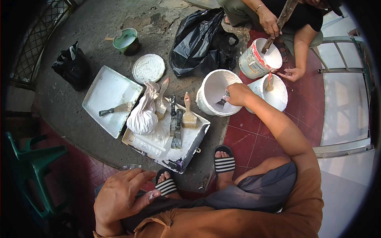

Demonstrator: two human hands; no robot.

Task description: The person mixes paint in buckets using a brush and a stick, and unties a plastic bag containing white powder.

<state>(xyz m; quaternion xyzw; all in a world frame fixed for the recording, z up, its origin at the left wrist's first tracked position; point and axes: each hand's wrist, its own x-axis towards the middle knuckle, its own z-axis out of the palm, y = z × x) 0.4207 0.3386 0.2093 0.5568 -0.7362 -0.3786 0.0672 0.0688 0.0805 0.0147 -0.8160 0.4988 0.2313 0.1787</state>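
My right hand [238, 94] grips a small putty knife [221, 102] inside a white bucket [209, 107] whose inside is coated white. My left hand [127, 194] hangs above my lap with fingers curved apart, white smears on the thumb and nothing held. In front of me a paint tray [156, 146] carries a white cloth bundle [141, 119], paintbrushes [189, 119] and dark-handled scrapers [177, 131]. Another white tray [97, 95] to its left has a scraper [115, 110] lying in it. A second bucket [276, 99] with a brush [270, 83] stands right of my hand.
A co-worker's hands [270, 23] are at a red-rimmed bucket [248, 65] with a wooden stick. Around lie black bags [198, 43], a green pot [123, 41] and a white lid [147, 69]. A green chair [35, 166] is at left, metal ladder [343, 55] at right.
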